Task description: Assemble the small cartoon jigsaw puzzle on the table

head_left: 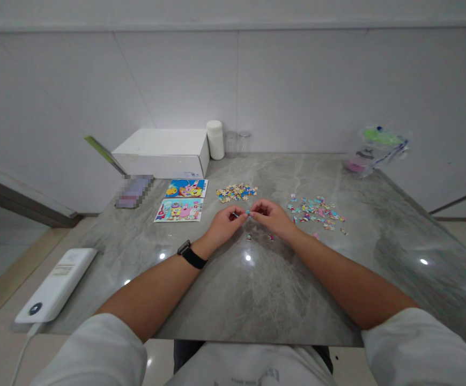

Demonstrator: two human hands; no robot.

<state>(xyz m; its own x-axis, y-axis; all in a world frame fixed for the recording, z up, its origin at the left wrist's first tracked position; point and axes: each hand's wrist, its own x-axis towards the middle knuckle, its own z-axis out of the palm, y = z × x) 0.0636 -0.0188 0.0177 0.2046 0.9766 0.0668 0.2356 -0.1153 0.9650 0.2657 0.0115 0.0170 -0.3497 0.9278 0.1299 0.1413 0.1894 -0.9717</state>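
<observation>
Over the middle of the table, my left hand (227, 222) and my right hand (272, 217) meet fingertip to fingertip. Each pinches at small light-blue jigsaw puzzle pieces (248, 213); whether these are joined I cannot tell. Just below lie two loose pieces, one greyish (249, 237) and one pink-red (271, 238). Beyond my hands sits a heap of yellow and blue puzzle pieces (236, 192). A second, more spread-out pile of pastel pieces (317, 209) lies right of my right hand. Two cartoon picture cards, an upper blue one (186, 188) and a lower pale one (179, 210), lie left of my left hand.
A white box (160, 153), a white bottle (215, 140) and two clear glasses (237, 143) stand along the wall. A phone (134, 191) lies at the left edge, a white power bank (58, 284) with a cable nearer me. At the back right is a plastic bag (375, 150).
</observation>
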